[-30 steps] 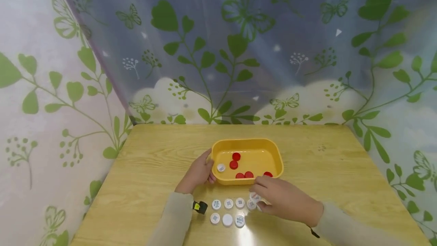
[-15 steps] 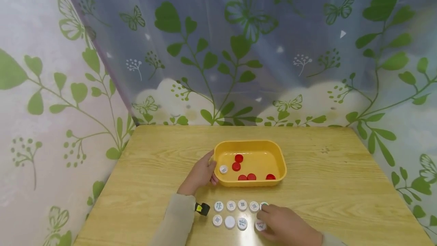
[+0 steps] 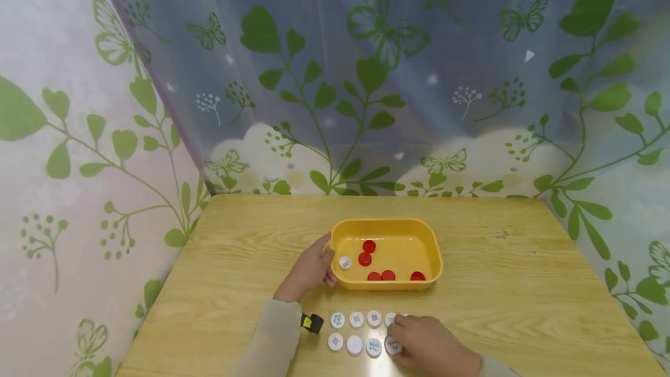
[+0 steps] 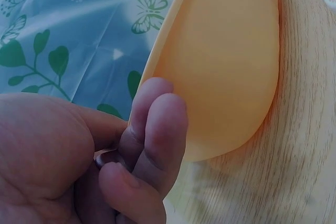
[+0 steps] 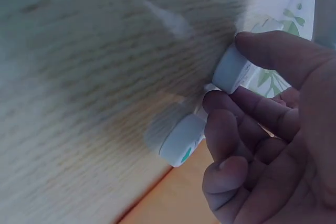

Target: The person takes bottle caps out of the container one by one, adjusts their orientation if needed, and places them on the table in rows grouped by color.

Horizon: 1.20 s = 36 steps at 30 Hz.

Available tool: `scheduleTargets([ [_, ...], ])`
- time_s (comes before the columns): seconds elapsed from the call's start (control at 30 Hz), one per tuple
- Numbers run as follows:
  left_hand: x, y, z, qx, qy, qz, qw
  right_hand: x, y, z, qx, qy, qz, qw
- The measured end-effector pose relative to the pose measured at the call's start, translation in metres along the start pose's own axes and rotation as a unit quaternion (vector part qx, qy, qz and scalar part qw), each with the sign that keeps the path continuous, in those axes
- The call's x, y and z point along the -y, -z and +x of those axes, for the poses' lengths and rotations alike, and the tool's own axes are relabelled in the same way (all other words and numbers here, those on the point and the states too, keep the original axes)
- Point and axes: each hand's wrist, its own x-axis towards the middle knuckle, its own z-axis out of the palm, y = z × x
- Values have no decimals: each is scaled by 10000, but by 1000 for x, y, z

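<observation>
A shallow yellow plastic tray stands on the wooden table. My left hand holds its left end, fingertips against the outer wall in the left wrist view. Inside it lie several red bottle caps and one white bottle cap. In front of the tray, white printed bottle caps form two rows. My right hand pinches a white bottle cap between thumb and fingers at the right end of the near row. Another white cap sits beside those fingertips, mostly hidden in the head view.
The wooden table reaches back to a leaf-and-butterfly patterned curtain. Patterned cloth also hangs on the left and right sides. A black wrist strap on the left sleeve is close to the caps' left end.
My right hand has carried the white cap from near the tray's front edge down to the near row's right end. My left hand stays at the tray, which shifts slightly in view with everything else.
</observation>
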Motion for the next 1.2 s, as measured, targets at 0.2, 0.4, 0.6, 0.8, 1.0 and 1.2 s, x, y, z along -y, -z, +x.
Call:
scheduleTargets([
  [0.2,-2,0,-1,-7,1,-29,10000,1,7,1,178,-251,198,9993],
  [0.4,-2,1,-1,-36,4,37,10000,6,9,3,223,485,424,9977],
  [0.6,-3,1,-2,-23,14,23,10000,15,9,6,869,755,750,9905],
  [0.8,-2,0,-2,-27,24,-16,10000,14,7,9,1045,494,596,9915],
  [1.0,1,0,-3,-25,-19,-37,10000,14,13,13,687,567,297,9956],
  [1.2,1,1,-4,-86,-121,-46,9999,5,73,62,-314,139,-133,9993],
])
